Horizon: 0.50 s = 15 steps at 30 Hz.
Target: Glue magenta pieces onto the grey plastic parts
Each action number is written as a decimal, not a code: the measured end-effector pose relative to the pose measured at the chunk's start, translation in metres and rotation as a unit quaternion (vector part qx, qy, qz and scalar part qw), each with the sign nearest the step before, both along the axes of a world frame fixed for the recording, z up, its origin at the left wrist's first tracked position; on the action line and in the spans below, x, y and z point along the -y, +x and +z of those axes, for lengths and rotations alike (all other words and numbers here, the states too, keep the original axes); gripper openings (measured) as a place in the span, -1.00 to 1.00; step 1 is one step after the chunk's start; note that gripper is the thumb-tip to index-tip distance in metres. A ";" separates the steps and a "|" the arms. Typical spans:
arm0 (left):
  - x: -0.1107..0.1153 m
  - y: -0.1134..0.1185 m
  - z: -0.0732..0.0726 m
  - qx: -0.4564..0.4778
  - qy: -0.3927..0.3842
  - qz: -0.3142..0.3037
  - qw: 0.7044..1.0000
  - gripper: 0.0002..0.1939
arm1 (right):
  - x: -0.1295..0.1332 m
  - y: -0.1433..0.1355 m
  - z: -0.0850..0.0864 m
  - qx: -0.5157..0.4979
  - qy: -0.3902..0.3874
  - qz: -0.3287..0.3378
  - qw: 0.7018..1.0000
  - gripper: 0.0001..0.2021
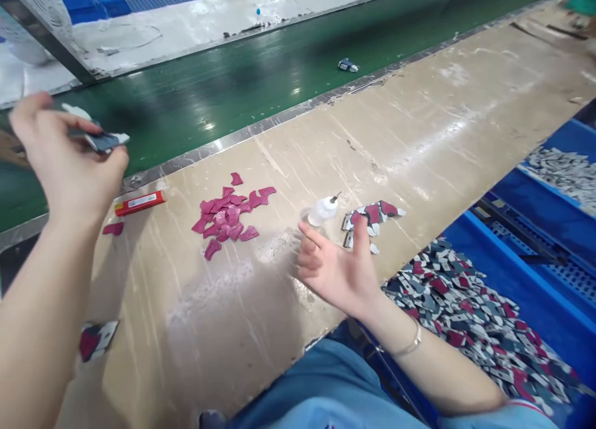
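My left hand (65,162) is raised at the left over the edge of the green conveyor belt (242,87), pinching a small dark-blue and white flat piece (100,140). My right hand (338,267) hovers open, palm up, just above the beige worktable (419,137), holding nothing. Right beside its fingers stand a small clear glue bottle (322,210) with a dark nozzle and a little stack of blue, white and maroon pieces (372,218). A loose pile of maroon cut shapes (230,218) lies in the table's middle.
A red lighter-like object (139,202) and one maroon piece (113,229) lie near the belt edge. Another assembled piece (95,339) sits at the lower left. A blue crate (535,292) at the right holds several mixed pieces (470,317). One piece (347,65) rides the belt.
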<state>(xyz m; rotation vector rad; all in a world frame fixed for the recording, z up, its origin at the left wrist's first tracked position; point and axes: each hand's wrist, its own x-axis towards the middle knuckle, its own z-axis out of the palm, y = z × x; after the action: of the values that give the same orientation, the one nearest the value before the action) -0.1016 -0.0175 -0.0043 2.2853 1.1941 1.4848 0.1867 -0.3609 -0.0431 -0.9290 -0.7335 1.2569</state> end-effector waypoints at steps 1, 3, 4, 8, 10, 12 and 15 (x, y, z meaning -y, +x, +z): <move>0.030 -0.001 0.006 -0.017 -0.061 0.028 0.998 -0.63 | -0.009 0.001 -0.002 -0.067 -0.006 0.016 0.998 -0.17; 0.094 -0.006 0.017 -0.008 -0.153 0.056 0.987 -0.59 | -0.020 0.006 -0.004 -0.212 -0.022 0.035 0.976 -0.23; 0.126 -0.010 0.020 -0.032 -0.197 0.037 0.979 -0.56 | -0.024 0.009 -0.005 -0.273 -0.033 0.036 0.961 -0.29; 0.236 -0.035 0.020 -0.019 -0.299 -0.033 0.954 -0.33 | -0.031 0.019 -0.004 -0.371 -0.095 0.029 0.923 -0.72; 0.277 -0.043 0.010 -0.002 -0.318 -0.066 0.946 -0.37 | -0.031 0.016 -0.002 -0.349 -0.109 0.032 0.930 -0.74; 0.311 -0.038 -0.002 0.035 -0.352 -0.074 0.932 -0.46 | -0.027 0.003 0.001 -0.252 -0.107 0.019 0.962 -0.64; 0.346 -0.010 -0.020 0.116 -0.376 -0.054 0.918 -0.56 | -0.012 -0.027 0.002 -0.038 -0.072 -0.011 0.997 -0.47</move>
<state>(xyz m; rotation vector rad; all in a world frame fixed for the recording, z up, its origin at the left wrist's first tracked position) -0.1111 -0.3632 -0.0242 1.5800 1.2519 0.9702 0.1600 -0.3489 -0.0415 -0.9976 -0.5769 1.3326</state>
